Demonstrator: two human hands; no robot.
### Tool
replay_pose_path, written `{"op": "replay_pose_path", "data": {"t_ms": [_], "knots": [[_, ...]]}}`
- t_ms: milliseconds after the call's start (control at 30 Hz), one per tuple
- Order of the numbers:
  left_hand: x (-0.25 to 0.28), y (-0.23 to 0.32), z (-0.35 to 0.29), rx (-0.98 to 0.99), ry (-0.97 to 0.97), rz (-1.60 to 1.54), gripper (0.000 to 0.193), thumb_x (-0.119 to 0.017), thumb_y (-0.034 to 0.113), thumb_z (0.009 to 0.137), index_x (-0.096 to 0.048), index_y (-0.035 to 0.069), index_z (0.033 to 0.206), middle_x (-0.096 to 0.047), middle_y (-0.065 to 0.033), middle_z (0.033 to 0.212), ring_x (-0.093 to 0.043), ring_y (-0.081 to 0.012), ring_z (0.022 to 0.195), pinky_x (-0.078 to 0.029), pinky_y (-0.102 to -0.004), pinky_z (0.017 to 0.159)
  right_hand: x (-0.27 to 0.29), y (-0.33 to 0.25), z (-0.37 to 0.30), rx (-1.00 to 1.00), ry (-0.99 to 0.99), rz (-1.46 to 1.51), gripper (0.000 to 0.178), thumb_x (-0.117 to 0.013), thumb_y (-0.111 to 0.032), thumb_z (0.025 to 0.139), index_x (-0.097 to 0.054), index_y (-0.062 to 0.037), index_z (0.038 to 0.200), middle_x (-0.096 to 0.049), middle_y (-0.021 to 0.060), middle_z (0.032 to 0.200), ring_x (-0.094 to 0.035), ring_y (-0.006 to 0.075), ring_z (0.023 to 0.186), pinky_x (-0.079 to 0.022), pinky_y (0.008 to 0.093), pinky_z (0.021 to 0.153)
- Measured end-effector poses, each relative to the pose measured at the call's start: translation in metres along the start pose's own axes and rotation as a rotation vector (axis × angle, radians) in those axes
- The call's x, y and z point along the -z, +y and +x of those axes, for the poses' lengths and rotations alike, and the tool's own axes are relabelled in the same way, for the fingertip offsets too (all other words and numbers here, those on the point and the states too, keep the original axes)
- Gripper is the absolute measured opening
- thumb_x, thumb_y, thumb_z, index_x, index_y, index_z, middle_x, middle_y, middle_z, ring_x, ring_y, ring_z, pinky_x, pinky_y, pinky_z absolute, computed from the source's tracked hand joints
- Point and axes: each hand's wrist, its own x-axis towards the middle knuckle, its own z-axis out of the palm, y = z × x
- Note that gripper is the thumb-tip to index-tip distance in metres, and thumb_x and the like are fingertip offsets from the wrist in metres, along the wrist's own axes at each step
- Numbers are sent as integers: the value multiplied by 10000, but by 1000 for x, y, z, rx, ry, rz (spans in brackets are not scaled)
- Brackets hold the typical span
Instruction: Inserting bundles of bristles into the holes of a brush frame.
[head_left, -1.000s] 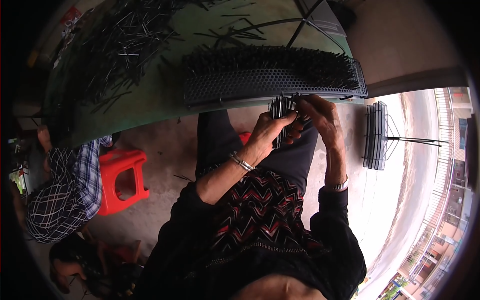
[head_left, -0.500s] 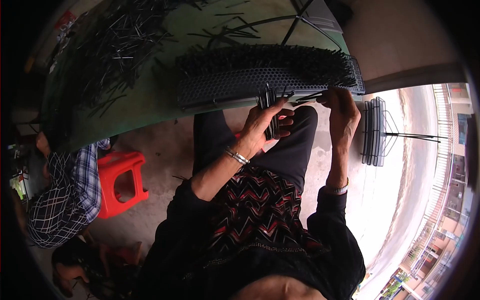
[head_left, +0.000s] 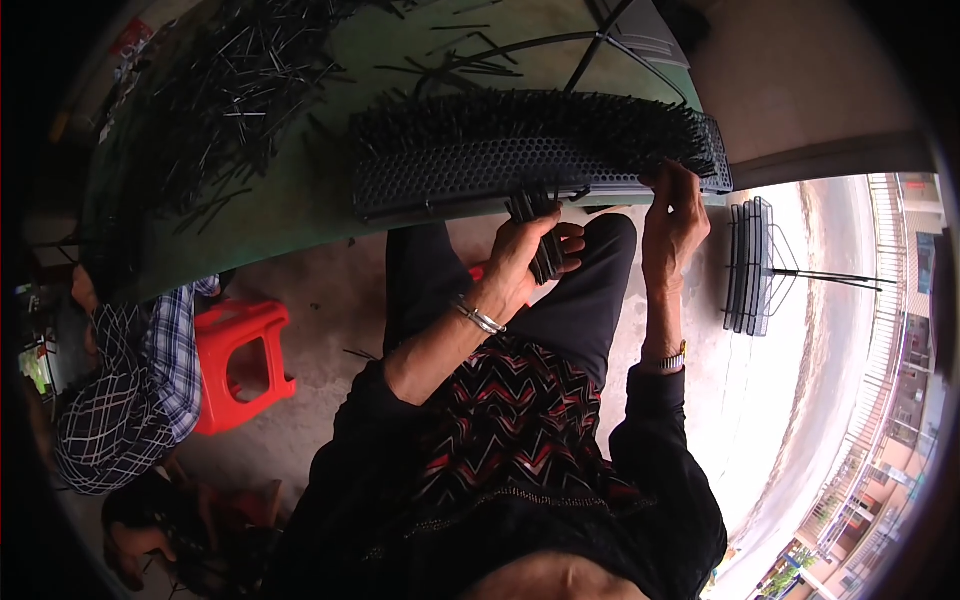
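Observation:
My left hand (head_left: 518,248) is closed around a bundle of thin black strips (head_left: 542,245), held below the front edge of a long black panel full of round holes (head_left: 450,175). Thick rows of black strips (head_left: 510,115) stand up like bristles along the panel's far part. My right hand (head_left: 682,215) is at the panel's front, near its right end, with thumb and fingers pinched together just short of the bristles. Whatever sits between those fingertips is too small and dark to make out.
The panel lies on a green table (head_left: 310,225). A heap of loose black strips (head_left: 230,110) covers its left side, and thin black rods (head_left: 580,65) cross behind the panel. A red stool (head_left: 245,365) stands left, beside a person in plaid (head_left: 130,390). A wire rack (head_left: 748,265) stands right.
My right hand has moved up from below the panel's edge to its holes. The dark strip between its fingers no longer shows. My left hand keeps its bundle, now tilted a little.

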Motion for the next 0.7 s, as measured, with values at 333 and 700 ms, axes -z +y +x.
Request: {"op": "replay_pose_path", "data": {"t_ms": [333, 700], "knots": [[0, -2, -7, -105, -43, 81, 239, -662, 261, 894, -638, 24, 901, -654, -95, 737, -601, -166, 556, -479, -296, 471, -7, 4, 5, 72, -145, -68, 129, -612, -101, 906, -678, -84, 1015, -637, 93, 931, -656, 212, 809, -504, 315, 688], [-10, 2, -22, -120, -87, 172, 263, -677, 253, 886, -664, 11, 989, -684, -94, 795, -615, -143, 590, -452, -261, 487, -12, 0, -3, 331, -75, -502, 266, -630, -196, 911, -687, -194, 1171, -608, 66, 1025, -609, 222, 847, -482, 332, 707]]}}
